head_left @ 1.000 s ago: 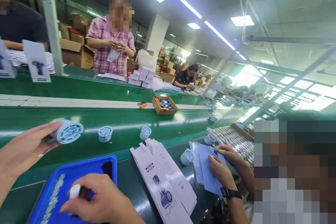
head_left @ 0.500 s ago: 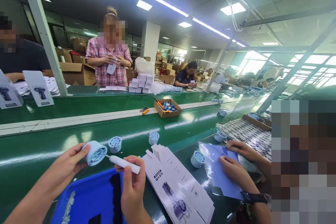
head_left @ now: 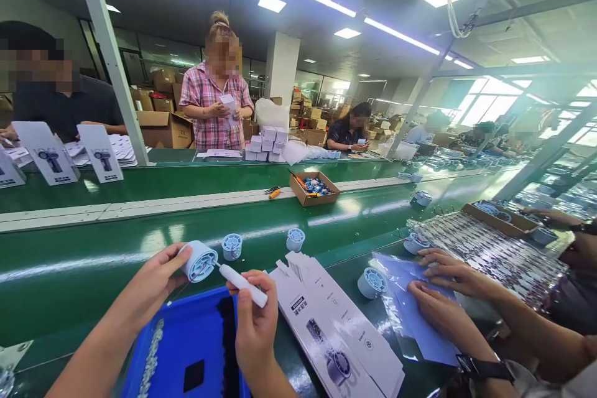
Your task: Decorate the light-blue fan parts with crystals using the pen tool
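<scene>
Head view: fan head [head_left: 198, 260] pinched by left hand [head_left: 152, 286], white handle [head_left: 243, 285] gripped by right hand [head_left: 254, 323] at four o'clock; misalignment could jam the wires.

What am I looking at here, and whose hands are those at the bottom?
There is no machine: this is one view from a camera worn on a worker's head, looking down at their own bare hands. The left hand holds a small round pale blue fan head. The right hand holds a white handle, its tip at the fan head. Below them sits a blue tray; beside it lie flat white cartons. More fan heads stand on the green belt. The hands at right, on blue sheets, belong to a co-worker. Other people work across the belt.
</scene>
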A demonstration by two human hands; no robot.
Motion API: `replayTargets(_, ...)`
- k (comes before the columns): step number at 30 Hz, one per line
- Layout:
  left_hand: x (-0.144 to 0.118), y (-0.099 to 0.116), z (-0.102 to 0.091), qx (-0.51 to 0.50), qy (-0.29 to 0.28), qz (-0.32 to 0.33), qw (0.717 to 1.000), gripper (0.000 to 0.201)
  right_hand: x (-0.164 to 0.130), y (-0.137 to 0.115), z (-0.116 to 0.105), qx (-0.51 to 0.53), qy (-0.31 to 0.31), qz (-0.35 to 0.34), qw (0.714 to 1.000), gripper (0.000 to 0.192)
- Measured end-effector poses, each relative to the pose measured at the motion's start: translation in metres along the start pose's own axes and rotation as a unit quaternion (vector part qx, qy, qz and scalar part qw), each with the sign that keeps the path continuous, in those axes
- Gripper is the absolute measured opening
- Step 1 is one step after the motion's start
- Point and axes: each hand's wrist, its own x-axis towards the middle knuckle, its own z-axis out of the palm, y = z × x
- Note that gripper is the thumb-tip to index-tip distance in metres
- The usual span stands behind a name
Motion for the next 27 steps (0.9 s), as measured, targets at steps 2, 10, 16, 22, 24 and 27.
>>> replayTargets(2, 0.000, 0.000, 0.000, -0.004, -0.006, -0.001, 1.000, 0.041, -0.001, 0.000, 0.000, -0.003, 0.001, -0.003, 1.000, 0.011)
replayTargets(10, -0.001, -0.002, 0.002, 0.014, -0.008, 0.000, 1.000, 0.039, -0.001, 0.000, 0.001, -0.002, -0.002, 0.000, 1.000, 0.011)
replayTargets(16, -0.001, 0.001, 0.004, 0.027, 0.011, -0.007, 1.000, 0.047, 0.002, -0.001, 0.003, -0.004, 0.004, -0.006, 1.000, 0.009)
replayTargets(22, -0.002, 0.009, 0.007, 0.029, 0.059, -0.042, 0.997, 0.062, 0.007, -0.007, -0.002, 0.023, 0.032, 0.075, 0.996, 0.015)
replayTargets(24, 0.002, 0.010, 0.005, 0.029, 0.079, -0.055, 0.995, 0.064, 0.015, -0.021, -0.017, 0.043, 0.059, 0.187, 0.980, 0.022)
replayTargets(27, 0.005, 0.003, 0.016, 0.054, 0.151, -0.010, 0.987, 0.051, 0.032, -0.050, -0.060, 0.063, 0.117, 0.264, 0.955, 0.030)
